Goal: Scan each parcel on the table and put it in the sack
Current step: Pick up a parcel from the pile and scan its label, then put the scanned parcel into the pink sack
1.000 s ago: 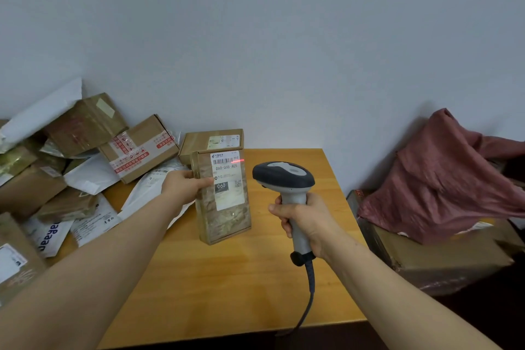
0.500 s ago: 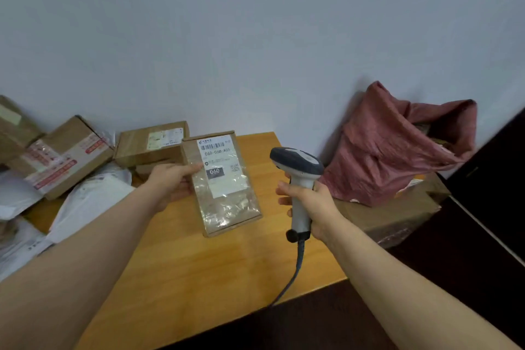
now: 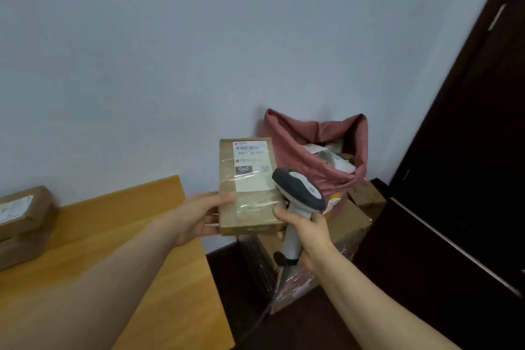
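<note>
So this one's somewhere mid-task, I'd say. The left hand (image 3: 199, 216) grips a brown taped parcel (image 3: 250, 187) by its left long edge, thumb on the label face and fingers curled underneath. It's up in the air, past the right edge of the tabletop (image 3: 142, 236), roughly between that edge and the sack (image 3: 287, 133). The right hand (image 3: 305, 233) is wrapped tight round the handle of the scanner (image 3: 298, 193), whose head sits just in front of the parcel's right side. No red beam shows on the label, so I can't tell if the scan is done, but the parcel looks headed for the sack.

The sack itself is dusty pink cloth, mouth open and slumped, propped on some cardboard cartons (image 3: 346, 224) off the tabletop's right side, by the wall. Inside are several white and pale packets (image 3: 332, 159), though I can't count them, so a good bit of work is behind us.

What's left: at least 2 brown boxes (image 3: 22, 210) sit stacked toward the tabletop's back edge, at the far left of what shows. More may be out of view. Each needs scanning and dropping in too.
</note>
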Demonstrator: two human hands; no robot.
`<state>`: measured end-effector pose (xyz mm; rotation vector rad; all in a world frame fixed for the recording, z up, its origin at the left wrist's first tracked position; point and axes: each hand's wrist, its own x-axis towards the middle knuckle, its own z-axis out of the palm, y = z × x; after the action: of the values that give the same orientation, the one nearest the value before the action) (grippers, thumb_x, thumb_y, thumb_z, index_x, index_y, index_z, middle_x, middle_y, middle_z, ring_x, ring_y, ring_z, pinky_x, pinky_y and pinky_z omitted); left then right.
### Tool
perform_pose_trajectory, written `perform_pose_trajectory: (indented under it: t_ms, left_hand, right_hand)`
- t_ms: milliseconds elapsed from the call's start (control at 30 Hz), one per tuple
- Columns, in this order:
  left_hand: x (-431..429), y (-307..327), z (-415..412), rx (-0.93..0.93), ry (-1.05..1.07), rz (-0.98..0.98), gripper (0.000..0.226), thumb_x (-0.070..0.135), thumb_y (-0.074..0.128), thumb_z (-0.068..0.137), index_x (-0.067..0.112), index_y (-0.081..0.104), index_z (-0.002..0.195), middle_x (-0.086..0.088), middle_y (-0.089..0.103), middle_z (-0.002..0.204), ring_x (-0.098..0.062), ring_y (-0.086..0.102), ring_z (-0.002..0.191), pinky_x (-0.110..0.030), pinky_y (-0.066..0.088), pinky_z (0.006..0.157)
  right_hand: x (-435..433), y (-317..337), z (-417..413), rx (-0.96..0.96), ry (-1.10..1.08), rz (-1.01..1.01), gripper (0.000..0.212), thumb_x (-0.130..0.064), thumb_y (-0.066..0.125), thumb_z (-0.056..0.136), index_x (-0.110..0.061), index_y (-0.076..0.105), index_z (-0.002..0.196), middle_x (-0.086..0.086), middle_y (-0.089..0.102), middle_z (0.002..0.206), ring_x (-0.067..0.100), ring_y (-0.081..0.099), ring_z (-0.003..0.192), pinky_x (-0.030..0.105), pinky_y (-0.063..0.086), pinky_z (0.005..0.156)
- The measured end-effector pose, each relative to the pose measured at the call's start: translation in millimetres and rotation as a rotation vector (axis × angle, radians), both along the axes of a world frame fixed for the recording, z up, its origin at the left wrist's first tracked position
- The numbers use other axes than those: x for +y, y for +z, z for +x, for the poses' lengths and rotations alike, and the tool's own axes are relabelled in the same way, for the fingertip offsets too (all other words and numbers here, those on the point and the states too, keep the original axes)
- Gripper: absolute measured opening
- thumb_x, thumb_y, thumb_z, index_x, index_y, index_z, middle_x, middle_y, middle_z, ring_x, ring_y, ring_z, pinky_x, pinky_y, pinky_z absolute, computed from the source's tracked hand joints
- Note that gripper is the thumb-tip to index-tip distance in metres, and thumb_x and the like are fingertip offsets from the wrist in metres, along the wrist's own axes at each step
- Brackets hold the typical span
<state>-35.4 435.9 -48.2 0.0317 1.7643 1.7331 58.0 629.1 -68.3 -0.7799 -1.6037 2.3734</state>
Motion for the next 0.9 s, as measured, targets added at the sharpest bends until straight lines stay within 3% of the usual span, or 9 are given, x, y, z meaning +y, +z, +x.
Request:
perform_pose_trajectory:
  t_ms: [100,200,300,367,433,533,633,800,900]
  left_hand:
    - [69,7,1,-0.034,-0.068,-0.016,0.042,0.024,0.074,0.076,0.007,0.061,0.112,-0.003,0.073,0.084,-0.015,0.07,0.076,-0.027,0.058,0.061]
    - [123,14,-15,-0.045,-0.042,0.009,0.024,0.015,0.069,0.084,0.005,0.064,0.105,-0.003,0.073,0.079,-0.011,0.069,0.071,-0.025,0.059,0.058]
    - [174,21,-42,-0.014,-0.02,-0.008,0.025,0.012,0.067,0.086,0.003,0.063,0.11,-0.007,0.071,0.087,-0.014,0.068,0.078,-0.029,0.06,0.062]
    - [207,24,-63,-0.031,-0.018,0.031,0.029,0.009,0.06,0.088,0.004,0.059,0.116,-0.009,0.068,0.097,-0.016,0.065,0.086,-0.031,0.06,0.064]
    - [242,26,-86,-0.046,-0.032,0.061,0.03,0.009,0.053,0.089,0.009,0.057,0.119,-0.007,0.066,0.098,-0.016,0.065,0.087,-0.03,0.06,0.064]
    - [293,23,-127,-0.078,0.023,0.083,0.028,0.011,0.049,0.093,0.009,0.055,0.121,-0.006,0.062,0.087,-0.017,0.062,0.076,-0.03,0.058,0.054]
    - [337,8,-172,-0.17,0.087,0.101,0.025,0.012,0.047,0.097,0.005,0.054,0.12,-0.014,0.058,0.089,-0.028,0.06,0.081,-0.03,0.055,0.041]
    - [385,-28,-252,-0.265,0.202,0.066,0.034,0.011,0.047,0.099,0.005,0.046,0.131,-0.02,0.045,0.134,-0.039,0.05,0.12,-0.041,0.051,0.072]
    - [405,-49,-291,-0.266,0.243,0.031,0.035,0.012,0.046,0.1,0.005,0.046,0.134,-0.016,0.046,0.136,-0.035,0.051,0.121,-0.042,0.051,0.075]
  right_hand:
    - [51,3,-5,-0.014,-0.101,-0.002,0.041,-0.007,0.083,0.073,-0.003,0.065,0.109,0.013,0.072,0.095,0.025,0.069,0.075,0.036,0.058,0.062]
    - [94,2,-9,0.013,-0.159,-0.006,0.041,-0.021,0.082,0.076,-0.01,0.063,0.111,0.009,0.071,0.101,0.025,0.069,0.086,0.039,0.06,0.068]
    - [132,-1,-12,0.005,-0.232,-0.001,0.038,-0.03,0.081,0.078,-0.009,0.066,0.106,0.007,0.07,0.091,0.022,0.067,0.078,0.042,0.06,0.073]
    - [155,-3,-13,-0.017,-0.272,-0.01,0.04,-0.03,0.082,0.077,-0.004,0.067,0.104,0.01,0.069,0.082,0.023,0.066,0.068,0.035,0.057,0.06]
    - [177,-1,-15,-0.038,-0.298,-0.017,0.029,-0.024,0.08,0.079,-0.003,0.066,0.094,0.008,0.066,0.068,0.019,0.062,0.057,0.03,0.052,0.052]
    - [208,4,-27,-0.021,-0.303,-0.013,0.015,-0.014,0.075,0.084,-0.003,0.064,0.081,0.006,0.061,0.057,0.017,0.054,0.046,0.026,0.048,0.045]
    - [230,7,-55,-0.04,-0.304,-0.002,0.015,-0.012,0.075,0.083,-0.002,0.065,0.081,0.009,0.061,0.059,0.017,0.053,0.045,0.026,0.048,0.044]
    - [254,6,-120,-0.067,-0.254,-0.022,0.014,-0.009,0.072,0.085,0.001,0.062,0.083,0.011,0.056,0.058,0.017,0.051,0.042,0.025,0.046,0.041]
    - [264,-2,-150,-0.099,-0.215,0.016,0.013,-0.011,0.073,0.084,-0.002,0.064,0.083,0.011,0.058,0.06,0.017,0.051,0.045,0.028,0.047,0.044]
